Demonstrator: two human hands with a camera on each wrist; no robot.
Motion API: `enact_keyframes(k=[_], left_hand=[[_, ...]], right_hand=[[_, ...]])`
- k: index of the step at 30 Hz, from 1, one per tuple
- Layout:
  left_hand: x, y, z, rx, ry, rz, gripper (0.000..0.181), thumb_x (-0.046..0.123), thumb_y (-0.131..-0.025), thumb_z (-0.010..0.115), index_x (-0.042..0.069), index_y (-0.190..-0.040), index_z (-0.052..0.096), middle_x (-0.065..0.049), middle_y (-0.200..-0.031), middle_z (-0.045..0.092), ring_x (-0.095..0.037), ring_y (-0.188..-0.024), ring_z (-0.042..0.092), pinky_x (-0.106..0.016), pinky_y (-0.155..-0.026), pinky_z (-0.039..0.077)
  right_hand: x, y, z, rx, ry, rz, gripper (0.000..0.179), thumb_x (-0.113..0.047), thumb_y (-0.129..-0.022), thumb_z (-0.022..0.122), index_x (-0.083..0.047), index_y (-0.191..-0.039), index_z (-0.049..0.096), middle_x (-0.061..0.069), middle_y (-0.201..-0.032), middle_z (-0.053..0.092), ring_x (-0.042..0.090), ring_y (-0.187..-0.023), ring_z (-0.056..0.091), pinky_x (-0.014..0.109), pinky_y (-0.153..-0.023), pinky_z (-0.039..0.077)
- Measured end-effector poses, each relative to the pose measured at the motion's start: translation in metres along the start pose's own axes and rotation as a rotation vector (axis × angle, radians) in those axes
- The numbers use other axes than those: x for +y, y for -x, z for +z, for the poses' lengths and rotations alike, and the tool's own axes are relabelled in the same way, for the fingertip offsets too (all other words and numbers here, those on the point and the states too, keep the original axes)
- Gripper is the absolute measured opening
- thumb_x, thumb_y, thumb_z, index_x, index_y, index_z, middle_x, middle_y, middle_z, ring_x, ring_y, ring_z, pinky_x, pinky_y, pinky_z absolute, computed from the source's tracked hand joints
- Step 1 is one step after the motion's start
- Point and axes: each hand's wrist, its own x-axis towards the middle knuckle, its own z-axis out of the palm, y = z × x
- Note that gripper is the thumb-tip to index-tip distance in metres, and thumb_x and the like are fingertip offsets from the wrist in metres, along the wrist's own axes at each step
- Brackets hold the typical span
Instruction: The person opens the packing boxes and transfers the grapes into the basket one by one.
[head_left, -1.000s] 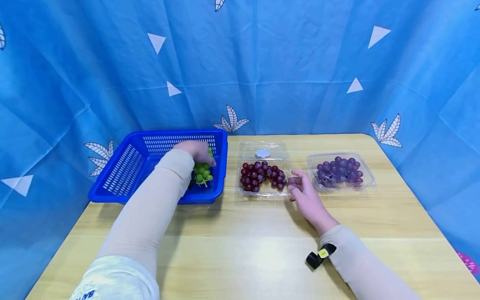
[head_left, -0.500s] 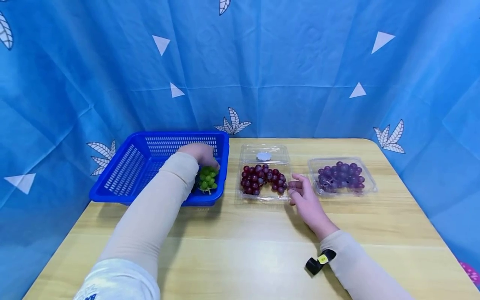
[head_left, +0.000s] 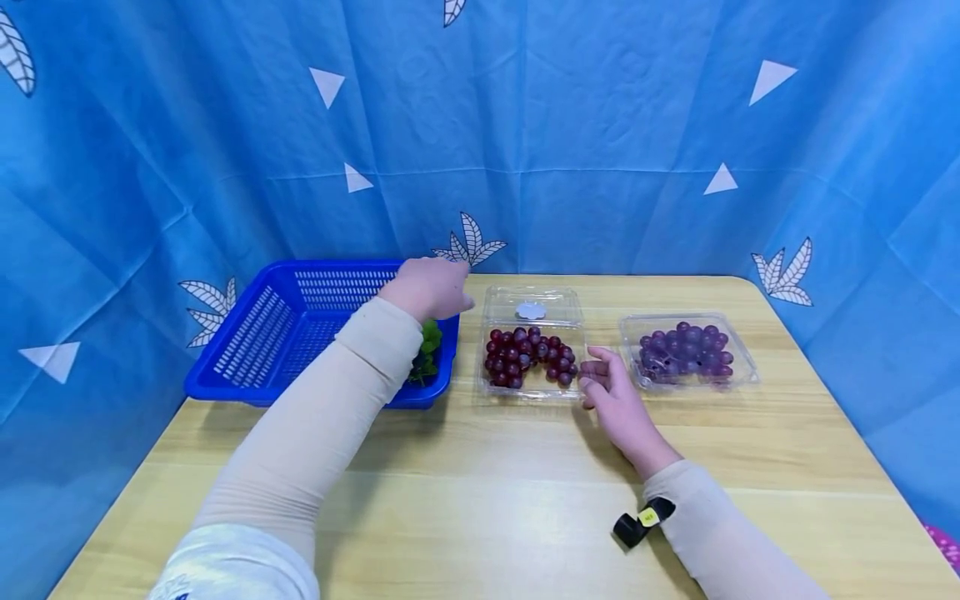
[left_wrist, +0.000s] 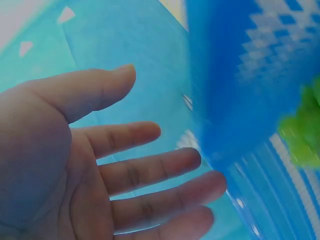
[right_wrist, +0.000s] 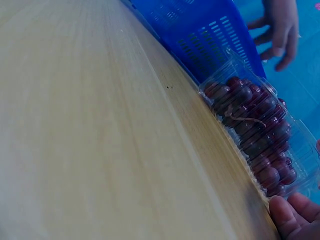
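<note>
My left hand (head_left: pixel 431 287) is over the right rim of the blue plastic basket (head_left: pixel 273 333), its fingers spread apart and holding nothing in the left wrist view. Beneath it in the basket lies a bunch of green grapes (head_left: pixel 429 350), partly hidden by my forearm. An open clear plastic clamshell box (head_left: pixel 536 390) stands right of the basket, its lid (head_left: pixel 551 307) folded back. Two clumps of red grapes (head_left: pixel 512 357) lie in the box. At the box's right side, my right hand (head_left: pixel 618 408) touches the edge with thumb and fingers loosely bent.
A second clear box (head_left: pixel 738 367) with dark red grapes (head_left: pixel 686 350) stands farther right. A black strap (head_left: pixel 645 517) circles my right wrist. Blue curtain (head_left: pixel 615 125) hangs behind and on both sides of the wooden table (head_left: pixel 510 508).
My left hand has risen from the green grapes and moved right, over the basket's rim. The grapes stay in the basket. My right hand keeps its place at the clamshell box.
</note>
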Motion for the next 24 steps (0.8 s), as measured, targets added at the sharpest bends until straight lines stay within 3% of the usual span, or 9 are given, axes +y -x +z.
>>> enact_keyframes(k=[12, 15, 18, 24], left_hand=[[0.061, 0.014, 0.011, -0.01, -0.136, 0.195, 0.061, 0.048, -0.101, 0.057, 0.016, -0.152, 0.046, -0.006, -0.146, 0.055, -0.028, -0.129, 0.056, -0.049, -0.098, 0.049], [0.072, 0.016, 0.015, -0.005, -0.156, 0.215, 0.063, 0.049, -0.1, 0.058, 0.017, -0.152, 0.046, -0.005, -0.146, 0.055, -0.028, -0.13, 0.054, -0.048, -0.1, 0.049], [0.082, 0.016, 0.021, 0.003, -0.161, 0.222, 0.065, 0.05, -0.099, 0.059, 0.017, -0.154, 0.044, -0.006, -0.147, 0.055, -0.029, -0.134, 0.051, -0.049, -0.108, 0.042], [0.098, 0.013, 0.04, 0.013, -0.143, 0.224, 0.067, 0.051, -0.099, 0.059, 0.014, -0.153, 0.044, -0.009, -0.15, 0.05, -0.031, -0.135, 0.048, -0.052, -0.114, 0.033]], right_hand=[[0.0, -0.001, 0.0, -0.002, -0.001, -0.003, 0.054, -0.007, -0.102, 0.05, -0.003, -0.152, 0.031, 0.026, -0.139, 0.049, 0.038, -0.12, 0.053, 0.032, -0.081, 0.055], [-0.001, -0.001, 0.0, -0.007, 0.001, -0.012, 0.054, -0.007, -0.102, 0.05, -0.002, -0.152, 0.03, 0.027, -0.139, 0.048, 0.039, -0.12, 0.053, 0.032, -0.081, 0.055], [-0.001, 0.0, 0.0, -0.008, 0.005, -0.014, 0.054, -0.007, -0.102, 0.049, -0.002, -0.152, 0.03, 0.027, -0.139, 0.048, 0.039, -0.12, 0.053, 0.033, -0.082, 0.055], [-0.002, 0.0, -0.001, -0.004, 0.005, -0.005, 0.054, -0.007, -0.102, 0.049, -0.003, -0.152, 0.03, 0.026, -0.139, 0.049, 0.037, -0.118, 0.054, 0.034, -0.082, 0.055]])
